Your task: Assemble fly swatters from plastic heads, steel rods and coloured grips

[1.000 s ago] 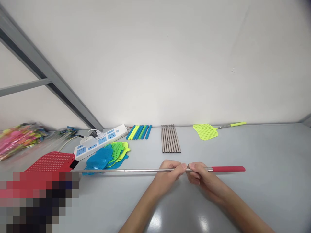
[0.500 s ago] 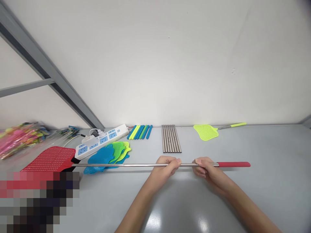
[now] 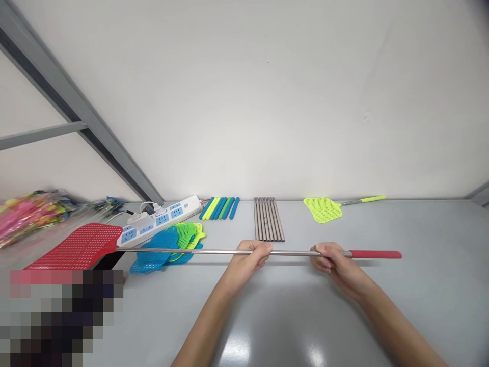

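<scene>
A red fly swatter [image 3: 82,245] with a long extended metal rod lies level across my view, held above the table. Its perforated red head is at the left and its red grip at the right. My left hand [image 3: 250,257] is closed around the middle of the rod. My right hand [image 3: 334,260] is closed on the rod's thicker section, just left of the red grip. Behind the rod lie overlapping blue, green and yellow swatter heads [image 3: 156,250]. A row of metal rods [image 3: 268,219] lies farther back, between the hands.
A white power strip [image 3: 162,219] with plugs sits back left, beside several coloured grips [image 3: 219,208]. A yellow fly swatter [image 3: 324,209] lies near the wall at right. Bagged colourful items [image 3: 30,214] are at far left. A pixelated patch covers the lower left.
My hands have moved apart along the rod, the left one leftward and the right one rightward. The swatter sits slightly higher in view, and its red grip has shifted right.
</scene>
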The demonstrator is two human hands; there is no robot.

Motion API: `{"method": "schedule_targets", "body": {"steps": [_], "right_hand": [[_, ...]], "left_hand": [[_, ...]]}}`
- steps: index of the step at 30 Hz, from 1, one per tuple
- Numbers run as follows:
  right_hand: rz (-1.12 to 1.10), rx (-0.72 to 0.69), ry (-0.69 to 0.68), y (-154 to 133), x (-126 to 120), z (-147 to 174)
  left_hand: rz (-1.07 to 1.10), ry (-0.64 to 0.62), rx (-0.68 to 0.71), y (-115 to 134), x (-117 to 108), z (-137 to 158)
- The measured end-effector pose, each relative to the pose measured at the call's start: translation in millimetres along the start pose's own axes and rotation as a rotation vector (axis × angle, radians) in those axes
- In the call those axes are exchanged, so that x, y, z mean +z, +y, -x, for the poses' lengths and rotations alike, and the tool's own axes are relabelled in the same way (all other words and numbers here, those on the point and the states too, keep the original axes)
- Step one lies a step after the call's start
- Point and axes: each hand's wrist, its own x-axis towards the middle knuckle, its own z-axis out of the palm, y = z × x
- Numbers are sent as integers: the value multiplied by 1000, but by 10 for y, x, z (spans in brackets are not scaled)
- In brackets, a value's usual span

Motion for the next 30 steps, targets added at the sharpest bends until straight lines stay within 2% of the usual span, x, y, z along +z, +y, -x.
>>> {"method": "schedule_targets", "body": {"steps": [10,22,30], "right_hand": [[9,10,36,-43,-54,13],[-222,49,49,25,34,-27],[-216,44,-3,23,114,-19]], "left_hand": [[32,93,15,-32,-44,-16],[96,161,-21,-117,58,-69],[43,63,-12,-135,159,-71]]}}
